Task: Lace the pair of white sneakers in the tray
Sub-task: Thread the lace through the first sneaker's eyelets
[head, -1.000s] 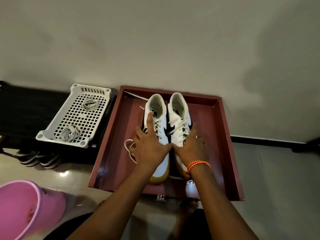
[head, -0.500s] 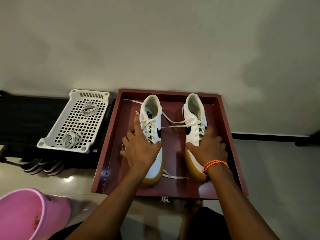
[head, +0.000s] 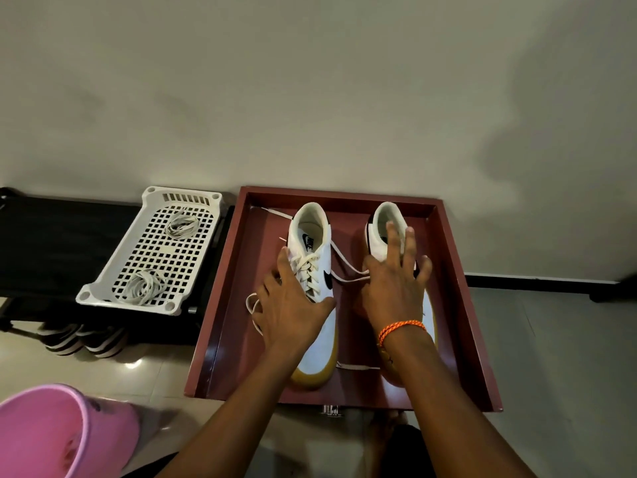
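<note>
sneakers (head: 312, 270) stand apart in tray (head: 220, 326), gap between.

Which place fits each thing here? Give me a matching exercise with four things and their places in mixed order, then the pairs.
Things:
1. left hand
2. right hand
3. lace bundles
4. pink bucket

Places:
A. in the white basket
B. on the left sneaker in the tray
C. on the floor, near left corner of the view
D. on the right sneaker, fingers spread over its laces

Pairs: 1-B, 2-D, 3-A, 4-C
</note>
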`<control>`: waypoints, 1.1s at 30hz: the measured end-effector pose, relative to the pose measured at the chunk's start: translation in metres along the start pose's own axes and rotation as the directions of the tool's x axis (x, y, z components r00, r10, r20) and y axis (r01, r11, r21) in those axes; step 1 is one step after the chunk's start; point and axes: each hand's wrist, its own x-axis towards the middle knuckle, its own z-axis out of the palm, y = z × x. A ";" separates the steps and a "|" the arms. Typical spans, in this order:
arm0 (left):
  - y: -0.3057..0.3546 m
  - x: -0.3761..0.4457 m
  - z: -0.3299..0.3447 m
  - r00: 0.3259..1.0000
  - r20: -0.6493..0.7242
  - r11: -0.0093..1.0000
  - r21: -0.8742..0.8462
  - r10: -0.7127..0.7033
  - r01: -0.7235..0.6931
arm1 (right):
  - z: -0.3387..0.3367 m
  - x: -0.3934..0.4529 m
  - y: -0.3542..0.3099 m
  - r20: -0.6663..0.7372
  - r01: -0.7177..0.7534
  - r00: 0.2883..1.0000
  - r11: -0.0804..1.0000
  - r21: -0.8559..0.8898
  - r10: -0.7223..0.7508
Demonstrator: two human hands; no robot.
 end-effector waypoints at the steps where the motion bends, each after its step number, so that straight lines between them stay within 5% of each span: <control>1: 0.000 0.001 -0.001 1.000 0.003 1.000 -0.007 0.001 -0.001 | -0.004 0.003 -0.003 -0.030 0.017 0.999 0.999 0.034 -0.016; 6: 0.003 0.004 -0.001 1.000 0.016 1.000 0.004 -0.010 0.010 | -0.037 0.016 -0.002 -0.206 0.161 0.976 0.867 0.472 -0.070; 11: 0.002 0.002 0.001 1.000 0.010 1.000 -0.007 0.011 -0.011 | -0.053 0.027 0.021 -0.014 -0.017 0.996 0.350 0.937 0.086; 18: 0.007 -0.001 0.000 0.998 -0.056 1.000 0.019 -0.018 0.019 | -0.062 0.033 0.030 0.050 -0.060 0.981 0.044 0.997 0.187; 23: 0.007 -0.001 -0.001 0.996 -0.072 0.998 0.026 -0.049 0.051 | -0.081 0.036 0.032 0.133 -0.104 0.986 -0.248 0.963 0.101; 33: 0.010 0.001 0.003 0.991 -0.117 0.998 -0.011 -0.063 0.062 | -0.097 0.036 0.044 0.094 -0.070 0.995 -0.528 0.846 0.017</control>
